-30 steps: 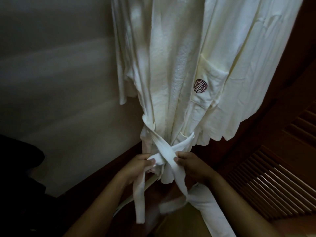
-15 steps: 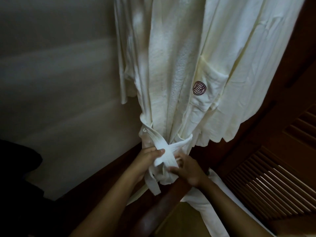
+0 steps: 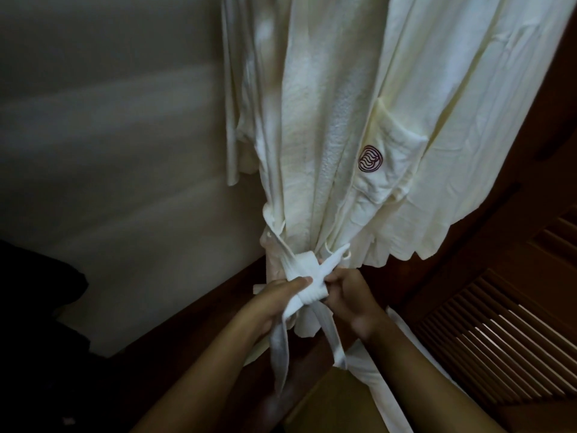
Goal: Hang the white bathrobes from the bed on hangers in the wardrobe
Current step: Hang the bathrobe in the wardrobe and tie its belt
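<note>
White bathrobe hung at 12 o'clock above both hands, belt crossed at its waist.
Left hand gripped the belt at 9 o'clock of the crossing, right hand pinched it at 3 o'clock; equally near, tails dropped toward 6 o'clock.

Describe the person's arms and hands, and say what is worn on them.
Both forearms are bare to the frame's edge: no sleeves show. The left hand and right hand wear no gloves, and neither wrist shows a watch or bracelet. Rings cannot be ruled out: the light is dim and the bathrobe belt hides some fingers.
</note>
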Available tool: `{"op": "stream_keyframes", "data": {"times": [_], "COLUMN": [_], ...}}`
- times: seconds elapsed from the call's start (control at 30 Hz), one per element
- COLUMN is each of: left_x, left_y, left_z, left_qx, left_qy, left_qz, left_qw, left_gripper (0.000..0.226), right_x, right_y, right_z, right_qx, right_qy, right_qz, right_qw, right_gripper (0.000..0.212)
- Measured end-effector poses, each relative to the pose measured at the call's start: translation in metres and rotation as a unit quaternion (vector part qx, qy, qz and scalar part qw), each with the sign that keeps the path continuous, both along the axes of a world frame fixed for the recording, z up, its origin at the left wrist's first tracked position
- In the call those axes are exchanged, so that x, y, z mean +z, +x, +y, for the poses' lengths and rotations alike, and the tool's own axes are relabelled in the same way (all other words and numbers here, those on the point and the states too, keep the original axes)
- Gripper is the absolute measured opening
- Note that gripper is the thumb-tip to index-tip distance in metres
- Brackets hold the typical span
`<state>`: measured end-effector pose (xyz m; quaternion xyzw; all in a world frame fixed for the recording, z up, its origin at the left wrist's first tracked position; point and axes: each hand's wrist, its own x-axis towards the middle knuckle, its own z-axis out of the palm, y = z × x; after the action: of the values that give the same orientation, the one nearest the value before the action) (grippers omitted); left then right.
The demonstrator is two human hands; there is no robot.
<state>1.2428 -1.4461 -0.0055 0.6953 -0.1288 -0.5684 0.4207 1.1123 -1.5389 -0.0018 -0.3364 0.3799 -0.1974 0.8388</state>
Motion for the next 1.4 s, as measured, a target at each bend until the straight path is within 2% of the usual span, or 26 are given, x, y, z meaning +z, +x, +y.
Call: {"op": "stream_keyframes", "data": {"times": [0.03, 0.1, 0.2, 0.23, 0.3, 0.37, 0.4, 0.43, 0.5, 0.57, 0.73, 0.8, 0.87, 0.93, 1.0, 1.1, 1.17, 1.23, 1.3, 1.4], "left_x": [-0.006, -0.008, -0.009, -0.010, -0.008, -0.005, -0.004, -0.003, 0.001, 0.002, -0.003, -0.005, -0.009, -0.011, -0.013, -0.012, -0.010, -0.009, -0.008, -0.005], "left_y": [0.005, 0.006, 0.004, 0.003, 0.003, 0.000, 0.000, 0.000, 0.001, -0.001, 0.000, -0.001, -0.001, 0.001, 0.005, 0.013, 0.020, 0.033, 0.048, 0.064], "left_z": [0.000, 0.006, 0.003, 0.003, 0.006, 0.007, 0.008, 0.009, 0.010, 0.011, 0.016, 0.018, 0.021, 0.022, 0.018, 0.004, -0.006, -0.013, -0.019, -0.028], "left_qx": [-0.002, -0.010, -0.013, -0.009, -0.009, -0.027, -0.038, -0.056, -0.073, -0.072, -0.081, -0.074, -0.057, -0.038, -0.030, -0.019, -0.007, 0.032, 0.068, 0.066], "left_qy": [-0.045, -0.070, -0.106, -0.114, -0.131, -0.150, -0.157, -0.161, -0.172, -0.178, -0.161, -0.160, -0.155, -0.153, -0.138, -0.111, -0.094, -0.076, -0.069, -0.084], "left_qz": [-0.002, 0.003, -0.022, -0.055, -0.114, -0.165, -0.188, -0.208, -0.232, -0.245, -0.292, -0.302, -0.302, -0.286, -0.287, -0.300, -0.309, -0.307, -0.318, -0.335], "left_qw": [0.999, 0.998, 0.994, 0.992, 0.985, 0.975, 0.969, 0.963, 0.955, 0.950, 0.939, 0.937, 0.939, 0.945, 0.948, 0.947, 0.947, 0.948, 0.943, 0.936], "left_gripper": [0.045, 0.037, 0.042, 0.041, 0.036, 0.032, 0.031, 0.031, 0.034, 0.033, 0.026, 0.025, 0.024, 0.026, 0.029, 0.032, 0.035, 0.035, 0.026, 0.017], "right_x": [-0.002, -0.002, -0.002, 0.000, -0.001, 0.000, 0.007, 0.016, 0.033, 0.040, 0.040, 0.041, 0.038, 0.042, 0.056, 0.075, 0.082, 0.085, 0.083, 0.062], "right_y": [-0.002, -0.007, -0.012, -0.014, -0.017, -0.018, -0.015, -0.010, 0.004, 0.014, 0.023, 0.021, 0.017, 0.017, 0.016, 0.010, -0.003, -0.023, -0.050, -0.086], "right_z": [-0.002, -0.004, -0.006, -0.003, 0.003, 0.002, -0.001, -0.005, -0.017, -0.026, -0.038, -0.039, -0.038, -0.037, -0.038, -0.039, -0.042, -0.046, -0.051, -0.056], "right_qx": [0.003, 0.016, 0.029, 0.026, -0.026, -0.088, -0.074, -0.017, 0.118, 0.200, 0.328, 0.293, 0.195, 0.070, 0.006, -0.087, -0.193, -0.286, -0.352, -0.412], "right_qy": [-0.005, -0.050, -0.185, -0.241, -0.387, -0.500, -0.514, -0.491, -0.375, -0.325, -0.306, -0.312, -0.327, -0.276, -0.224, -0.222, -0.253, -0.275, -0.250, -0.229], "right_qz": [-0.006, 0.036, 0.166, 0.210, 0.294, 0.320, 0.327, 0.339, 0.407, 0.466, 0.460, 0.440, 0.374, 0.245, 0.129, 0.047, 0.027, 0.026, 0.028, 0.093], "right_qw": [1.000, 0.998, 0.968, 0.947, 0.874, 0.799, 0.789, 0.802, 0.825, 0.799, 0.767, 0.789, 0.846, 0.927, 0.966, 0.970, 0.948, 0.918, 0.901, 0.877], "right_gripper": [0.023, 0.022, 0.026, 0.031, 0.046, 0.053, 0.046, 0.043, 0.068, 0.075, 0.047, 0.027, 0.021, 0.018, 0.016, 0.035, 0.048, 0.047, 0.045, 0.041]}}
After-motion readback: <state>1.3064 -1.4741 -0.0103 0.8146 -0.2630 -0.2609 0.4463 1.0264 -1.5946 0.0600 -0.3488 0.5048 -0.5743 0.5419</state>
